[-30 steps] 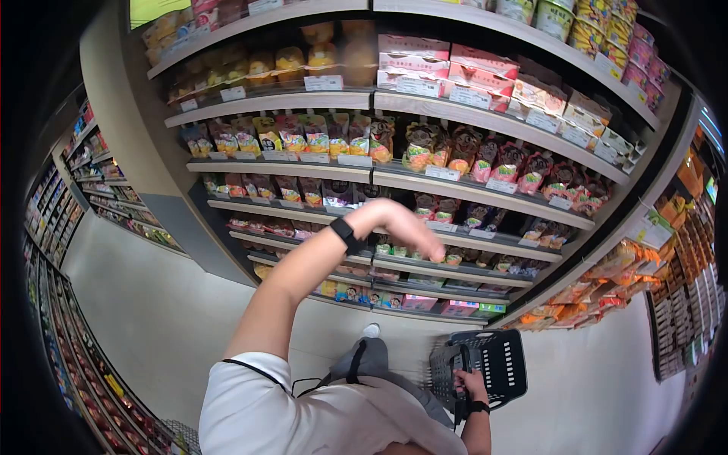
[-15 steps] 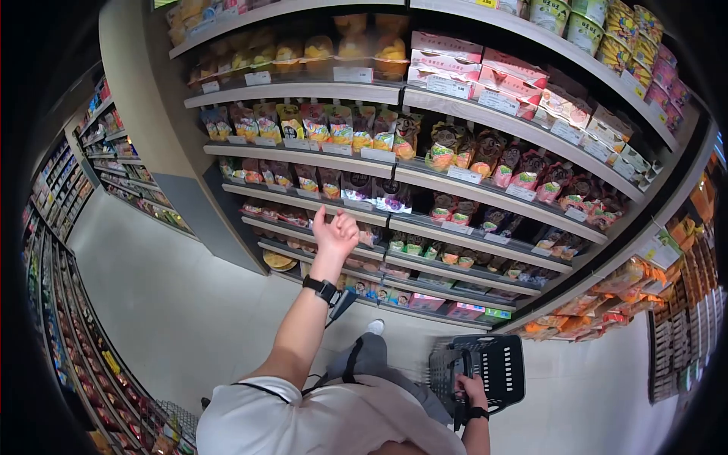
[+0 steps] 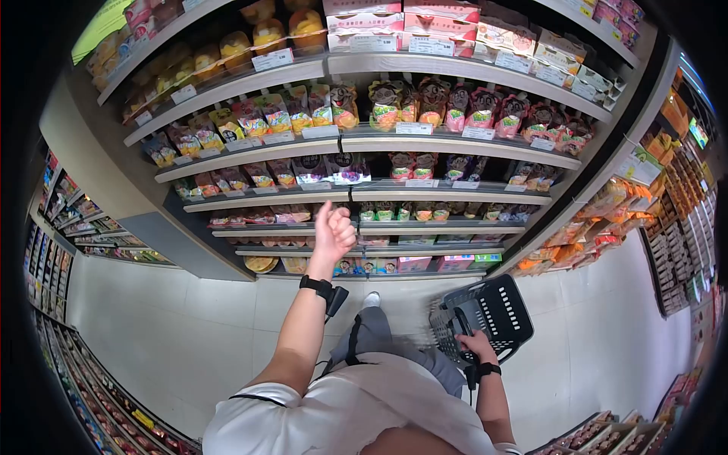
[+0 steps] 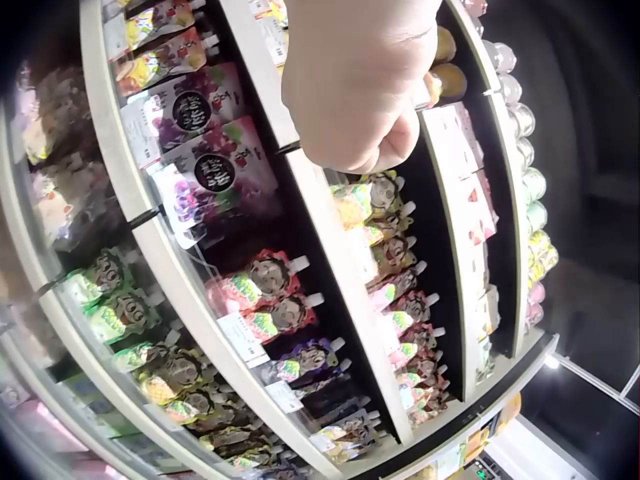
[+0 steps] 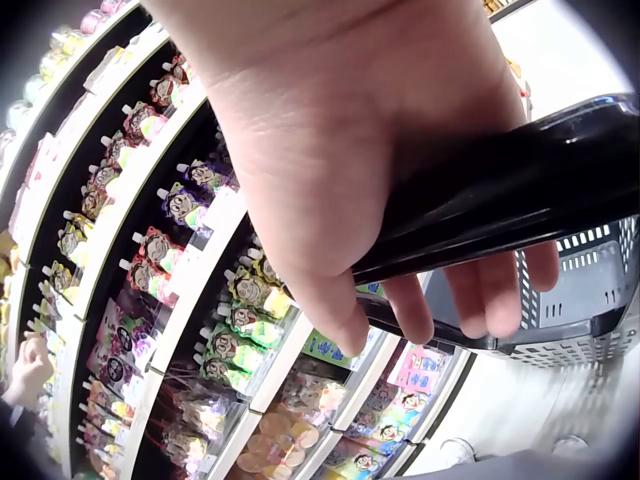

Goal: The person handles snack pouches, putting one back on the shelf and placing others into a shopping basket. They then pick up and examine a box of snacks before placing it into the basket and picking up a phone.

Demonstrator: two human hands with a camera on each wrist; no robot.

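Left hand (image 3: 334, 233): raised in front of the shelf unit (image 3: 455, 145), slightly left of its middle, with fingers folded in on the palm and nothing held.
Left forearm (image 3: 296, 337): stretched out of a white sleeve (image 3: 258, 396) towards the shelf unit, with a black strap (image 3: 316, 286) round the wrist.
Right hand (image 3: 476, 346): lowered, in front of the shelf unit's right half, with fingers wrapped round the handle (image 5: 520, 195) of the black basket (image 3: 518, 299).
Floor (image 3: 220, 311): pale and tiled, spread before the foot of the shelf unit.
Stock: pink boxes (image 3: 364, 23) high on the shelf unit, spouted pouches (image 3: 436, 98) one tier down, purple pouches (image 3: 349, 168) on the tier below those.
Column (image 3: 91, 152): beige above grey, at the shelf unit's left end.
Orange packets (image 3: 591, 220): displayed beyond the shelf unit's right end.
Basket position: low before the shelf unit's right half, below the right hand, well apart from the left.
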